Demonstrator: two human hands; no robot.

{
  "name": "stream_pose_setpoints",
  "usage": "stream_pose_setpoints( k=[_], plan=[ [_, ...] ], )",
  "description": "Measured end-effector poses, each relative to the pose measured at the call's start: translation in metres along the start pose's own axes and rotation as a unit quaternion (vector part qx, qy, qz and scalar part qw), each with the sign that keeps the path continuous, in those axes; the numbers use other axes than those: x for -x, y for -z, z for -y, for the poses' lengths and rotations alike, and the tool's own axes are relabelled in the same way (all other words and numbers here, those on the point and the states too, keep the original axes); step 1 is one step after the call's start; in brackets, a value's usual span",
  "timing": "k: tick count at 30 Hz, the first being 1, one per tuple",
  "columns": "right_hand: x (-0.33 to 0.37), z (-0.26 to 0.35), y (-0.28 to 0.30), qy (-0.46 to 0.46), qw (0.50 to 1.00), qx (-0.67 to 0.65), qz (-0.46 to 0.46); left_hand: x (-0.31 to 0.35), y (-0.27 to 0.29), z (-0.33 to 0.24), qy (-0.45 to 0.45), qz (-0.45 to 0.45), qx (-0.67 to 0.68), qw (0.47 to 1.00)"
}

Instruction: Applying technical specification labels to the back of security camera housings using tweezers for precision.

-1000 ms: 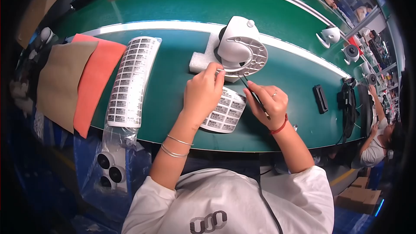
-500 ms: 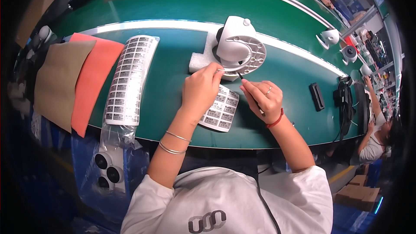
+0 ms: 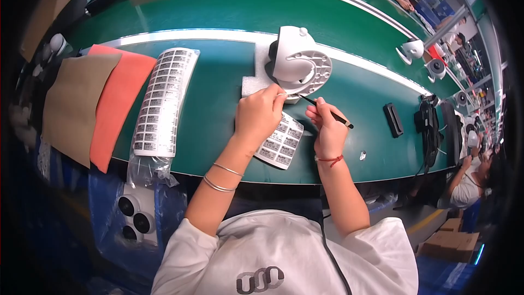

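With the white camera [image 3: 292,64] as the clock's centre and 12 at the far side, the green work table [image 3: 213,131] spreads all around. At 9 o'clock, near the left end, a brown sheet [image 3: 79,104] partly overlaps an orange sheet [image 3: 123,84]. Nearer, between 8 and 9, lies a long stack of label sheets [image 3: 164,104], its face printed in rows. The white camera itself is tilted, its ribbed base underside showing, against a white foam block [image 3: 252,86] at 8 o'clock.

At 7 o'clock the left hand [image 3: 259,112] is narrow, thumb and forefinger close together at the camera's near rim; whether anything is between them I cannot tell. At 5 o'clock the right hand [image 3: 330,134] holds a thin black tool [image 3: 338,118] between its fingers, the tip pointing toward 11 and meeting or nearly meeting that same rim. A smaller label sheet [image 3: 283,145] lies at 6 o'clock, partly covered by the left hand. At 4 o'clock, apart from the right hand, rests 1 black oblong piece [image 3: 393,121].
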State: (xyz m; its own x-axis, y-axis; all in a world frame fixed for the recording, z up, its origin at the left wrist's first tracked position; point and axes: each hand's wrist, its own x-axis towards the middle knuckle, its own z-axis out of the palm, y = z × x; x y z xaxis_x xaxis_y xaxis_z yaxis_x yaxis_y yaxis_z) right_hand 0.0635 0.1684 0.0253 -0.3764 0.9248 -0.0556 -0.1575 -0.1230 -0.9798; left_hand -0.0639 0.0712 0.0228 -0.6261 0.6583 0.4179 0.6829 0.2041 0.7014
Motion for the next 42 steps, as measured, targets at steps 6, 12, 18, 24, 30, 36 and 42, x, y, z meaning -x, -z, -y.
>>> stream_pose_setpoints(
  k=[6, 12, 18, 24, 30, 36, 42],
  plan=[
    [-0.002, 0.0, 0.006, -0.187, 0.971, -0.142, -0.032, 0.003, 0.0, -0.007, 0.004, 0.005, -0.013, 1.0],
    [-0.012, -0.01, 0.028, -0.226, 0.957, -0.182, 0.022, 0.005, -0.007, -0.011, 0.012, 0.011, 0.004, 1.0],
    [0.02, 0.044, 0.029, -0.154, 0.961, -0.206, 0.105, 0.006, -0.007, -0.001, -0.004, 0.0, 0.014, 1.0],
    [0.037, 0.056, 0.052, -0.025, 0.984, -0.143, 0.101, 0.02, 0.019, -0.028, 0.027, 0.002, 0.066, 0.997],
    [0.062, 0.059, 0.056, 0.136, 0.977, -0.011, 0.165, 0.046, 0.04, -0.047, 0.1, 0.187, 0.34, 0.916],
    [0.063, 0.059, 0.061, 0.191, 0.964, 0.037, 0.182, 0.052, 0.036, -0.045, 0.084, 0.175, 0.41, 0.891],
    [0.051, 0.069, 0.067, 0.614, 0.703, 0.273, 0.232, 0.062, 0.037, -0.042, 0.124, 0.201, 0.485, 0.842]
  ],
)
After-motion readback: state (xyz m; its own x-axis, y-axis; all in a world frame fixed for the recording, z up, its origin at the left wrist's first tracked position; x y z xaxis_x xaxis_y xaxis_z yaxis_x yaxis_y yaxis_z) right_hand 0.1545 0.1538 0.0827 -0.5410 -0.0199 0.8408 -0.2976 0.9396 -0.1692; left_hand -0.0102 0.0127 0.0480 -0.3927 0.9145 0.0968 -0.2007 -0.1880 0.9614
